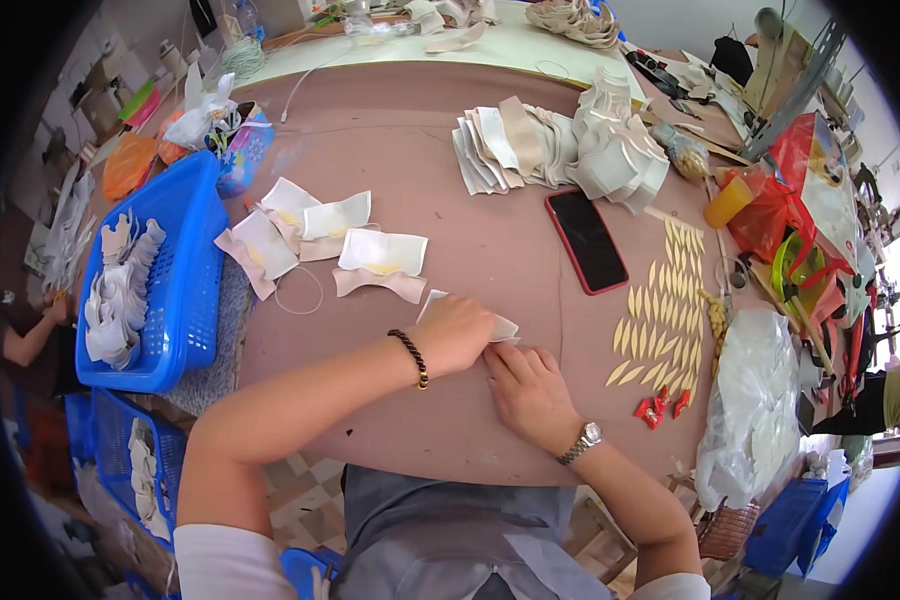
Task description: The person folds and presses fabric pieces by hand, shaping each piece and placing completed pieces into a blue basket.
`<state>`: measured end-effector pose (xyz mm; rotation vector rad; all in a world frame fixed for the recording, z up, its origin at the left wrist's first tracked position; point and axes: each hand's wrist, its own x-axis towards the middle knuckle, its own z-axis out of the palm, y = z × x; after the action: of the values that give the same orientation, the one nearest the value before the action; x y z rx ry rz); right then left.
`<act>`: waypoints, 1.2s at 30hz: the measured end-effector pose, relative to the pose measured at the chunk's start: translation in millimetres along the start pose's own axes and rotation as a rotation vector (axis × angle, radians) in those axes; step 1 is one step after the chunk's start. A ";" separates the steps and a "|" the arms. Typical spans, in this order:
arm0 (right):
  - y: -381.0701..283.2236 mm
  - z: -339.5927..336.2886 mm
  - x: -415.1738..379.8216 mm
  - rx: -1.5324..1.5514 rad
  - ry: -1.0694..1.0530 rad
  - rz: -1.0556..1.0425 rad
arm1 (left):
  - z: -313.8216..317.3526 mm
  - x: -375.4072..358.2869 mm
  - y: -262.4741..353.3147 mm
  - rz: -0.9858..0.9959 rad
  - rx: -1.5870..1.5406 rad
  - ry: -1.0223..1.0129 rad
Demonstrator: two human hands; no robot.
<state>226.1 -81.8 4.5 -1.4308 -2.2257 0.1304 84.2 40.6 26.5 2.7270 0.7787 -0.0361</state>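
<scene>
A white piece, fabric or leather (pixel 507 328), lies on the table under my hands, mostly covered by them. My left hand (pixel 457 332), a beaded bracelet at its wrist, is closed over the piece with its fingers curled down. Close on its right, my right hand (pixel 535 393), with a metal watch, has its thumb and fingertips pressed together at the piece's lower edge. Left of them lie several white and pale pink pieces (pixel 383 252) with yellowish patches. Right of my hands, rows of small yellow leaf-shaped strips (pixel 660 335) are laid out beside red wrapped bits (pixel 654 408).
A blue basket (pixel 175 330) of stacked pieces stands at the left. Stacks of cut pieces (pixel 530 145) and a red-edged phone (pixel 586 242) lie further back. A clear plastic bag (pixel 755 400) and red bags (pixel 770 205) crowd the right edge. Another person's arm (pixel 32 340) shows far left.
</scene>
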 end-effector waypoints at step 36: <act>2.6 15.6 17.4 -0.150 0.050 -0.133 | -10.8 -4.7 -20.5 -0.117 -0.079 -0.119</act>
<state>215.5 -62.7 -4.0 -1.3399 -2.3226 -0.1184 68.9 57.9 31.5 2.5758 0.8848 -0.1875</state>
